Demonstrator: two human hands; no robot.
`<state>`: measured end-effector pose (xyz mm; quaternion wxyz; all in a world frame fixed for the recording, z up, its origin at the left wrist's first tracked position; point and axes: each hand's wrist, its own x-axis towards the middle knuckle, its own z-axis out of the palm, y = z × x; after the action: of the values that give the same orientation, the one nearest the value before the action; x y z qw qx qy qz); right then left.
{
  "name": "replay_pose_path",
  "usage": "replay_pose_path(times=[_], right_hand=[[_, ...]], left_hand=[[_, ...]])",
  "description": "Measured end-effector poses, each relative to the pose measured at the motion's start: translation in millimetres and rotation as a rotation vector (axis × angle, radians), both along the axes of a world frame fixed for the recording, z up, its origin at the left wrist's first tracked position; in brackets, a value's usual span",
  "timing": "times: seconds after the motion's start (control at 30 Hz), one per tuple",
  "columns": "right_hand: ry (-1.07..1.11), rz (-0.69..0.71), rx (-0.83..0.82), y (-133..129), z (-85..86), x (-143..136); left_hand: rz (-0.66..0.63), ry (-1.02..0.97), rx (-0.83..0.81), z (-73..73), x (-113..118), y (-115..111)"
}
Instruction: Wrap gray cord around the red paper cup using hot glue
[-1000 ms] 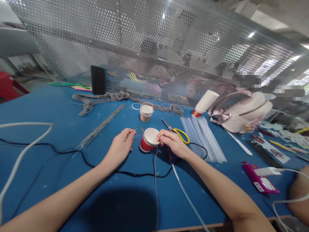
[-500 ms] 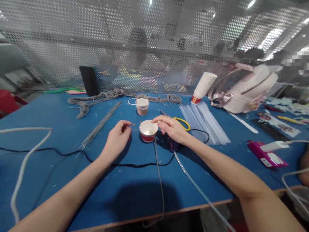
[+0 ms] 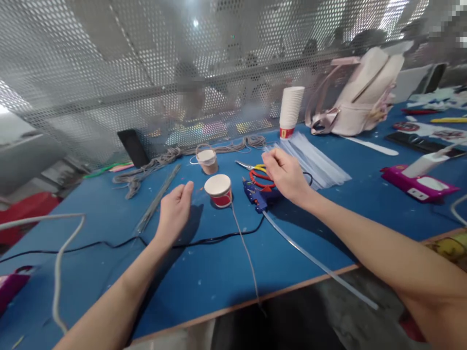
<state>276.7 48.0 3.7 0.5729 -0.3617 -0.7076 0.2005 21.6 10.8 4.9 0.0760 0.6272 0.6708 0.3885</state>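
A white paper cup with a red band [image 3: 221, 198] stands upright on the blue table, a thin grey cord [image 3: 248, 253] running from its side towards the front edge. My left hand [image 3: 175, 209] is closed with the thumb up, to the left of the cup and apart from it; nothing shows in it. Over the grip of a blue glue gun [image 3: 255, 195] hovers my right hand [image 3: 288, 175], also closed, with nothing visible in its fingers. A clear glue stick [image 3: 314, 261] trails out of the gun's rear. Behind the gun lie yellow-handled scissors [image 3: 243, 166] and a red-handled tool [image 3: 261, 180], partly hidden by my hand.
Behind the cup is a small cord-wrapped cup [image 3: 207, 162] with a handle. Grey cord [image 3: 164, 158], wires [image 3: 158, 199], clear strips [image 3: 317, 163], stacked paper cups [image 3: 292, 109], a backpack [image 3: 361, 97] and a purple power strip [image 3: 419, 184] surround the work area. A black cable [image 3: 215, 240] crosses the table.
My right hand has let go of the cup's rim and moved right, closing above the glue gun. My left hand's fingers have curled in. The view has turned and tilted.
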Motion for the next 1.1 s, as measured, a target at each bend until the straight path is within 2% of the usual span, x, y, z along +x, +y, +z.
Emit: replay_pose_path(times=[0.17, 0.3, 0.5, 0.8, 1.1], right_hand=[[-0.183, -0.021, 0.303, 11, -7.3, 10], [-0.209, -0.077, 0.379, 22, -7.6, 20], [-0.263, -0.141, 0.338, 33, -5.4, 28], [-0.348, -0.081, 0.291, 35, -7.6, 27], [-0.332, -0.076, 0.252, 31, -5.7, 26]], left_hand=[[0.025, -0.004, 0.08, -3.1, -7, 6], [-0.013, -0.027, 0.084, -6.3, -10, 11], [-0.036, 0.054, 0.106, -10.4, -10, 13], [0.008, 0.157, 0.168, -15.1, -16, 17], [-0.035, 0.144, 0.191, -19.5, -16, 12]])
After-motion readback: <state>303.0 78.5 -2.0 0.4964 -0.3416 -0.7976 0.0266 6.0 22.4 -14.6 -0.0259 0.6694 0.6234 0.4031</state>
